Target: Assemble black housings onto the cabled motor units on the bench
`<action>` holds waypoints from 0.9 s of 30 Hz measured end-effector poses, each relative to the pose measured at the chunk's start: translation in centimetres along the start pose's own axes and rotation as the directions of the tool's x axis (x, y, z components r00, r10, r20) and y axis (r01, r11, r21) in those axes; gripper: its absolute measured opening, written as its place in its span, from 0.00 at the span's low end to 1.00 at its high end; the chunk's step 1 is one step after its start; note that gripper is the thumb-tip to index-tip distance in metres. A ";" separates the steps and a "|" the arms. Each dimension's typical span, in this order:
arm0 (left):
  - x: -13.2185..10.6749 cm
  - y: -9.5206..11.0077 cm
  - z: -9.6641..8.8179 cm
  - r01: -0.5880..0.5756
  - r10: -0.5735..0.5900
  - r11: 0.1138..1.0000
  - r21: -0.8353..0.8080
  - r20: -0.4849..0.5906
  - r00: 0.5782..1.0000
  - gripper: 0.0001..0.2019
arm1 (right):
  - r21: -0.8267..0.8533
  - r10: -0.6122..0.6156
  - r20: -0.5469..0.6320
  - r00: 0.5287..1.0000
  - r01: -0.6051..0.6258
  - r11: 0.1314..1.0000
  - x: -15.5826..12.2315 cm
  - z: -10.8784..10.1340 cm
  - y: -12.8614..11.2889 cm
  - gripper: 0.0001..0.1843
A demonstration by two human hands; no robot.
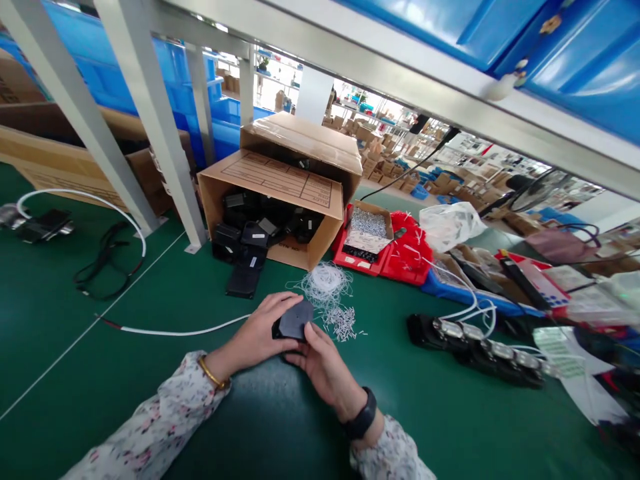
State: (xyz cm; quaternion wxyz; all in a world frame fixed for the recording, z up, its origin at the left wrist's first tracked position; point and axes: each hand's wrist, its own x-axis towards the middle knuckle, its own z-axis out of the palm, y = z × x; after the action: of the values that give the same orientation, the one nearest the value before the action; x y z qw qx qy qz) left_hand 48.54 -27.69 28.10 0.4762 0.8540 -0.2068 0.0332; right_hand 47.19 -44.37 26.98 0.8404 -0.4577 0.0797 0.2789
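Observation:
Both my hands grip a small black plastic housing [296,321] above the green bench. My left hand [260,333] wraps its left side, fingers over the top edge and thumb below. From the right, my right hand [320,360] pinches it between thumb and fingers. A white cable [190,332] runs out to the left from behind my left hand, its far end dark red and black; whether it joins the housing is hidden. Just beyond the housing lie a pile of small silvery screws [342,323] and a tangle of thin clear rings or strands [326,283].
An open cardboard box [320,250] of black housings faces me, some spilling out [246,272]. Red bins [407,250] hold a carton of screws [369,223]. Assembled black units with metal parts [480,350] line the right. Another cabled unit [45,225] lies left, near metal posts [150,113].

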 end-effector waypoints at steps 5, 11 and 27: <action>1.3 -0.5 -1.1 0.111 -0.105 0.987 -0.116 0.060 0.993 0.24 | -0.061 0.003 -0.070 0.998 -0.007 0.998 0.2 0.2 0.0 0.26; 2.5 -0.9 -2.4 0.211 -0.197 0.977 -0.026 0.263 0.945 0.20 | -0.373 -0.168 0.104 0.980 0.195 0.907 0.2 0.6 -0.7 0.26; -5.1 -2.6 0.3 0.209 -0.244 0.947 -0.245 -0.120 0.962 0.27 | -0.745 -0.280 0.110 0.954 0.266 0.612 -0.7 1.4 0.1 0.26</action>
State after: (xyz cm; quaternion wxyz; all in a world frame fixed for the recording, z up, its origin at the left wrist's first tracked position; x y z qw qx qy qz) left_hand 44.84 -25.11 24.53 0.5867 0.8063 -0.0734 0.0176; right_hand 46.41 -43.50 27.98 0.6068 -0.7730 -0.1060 0.1515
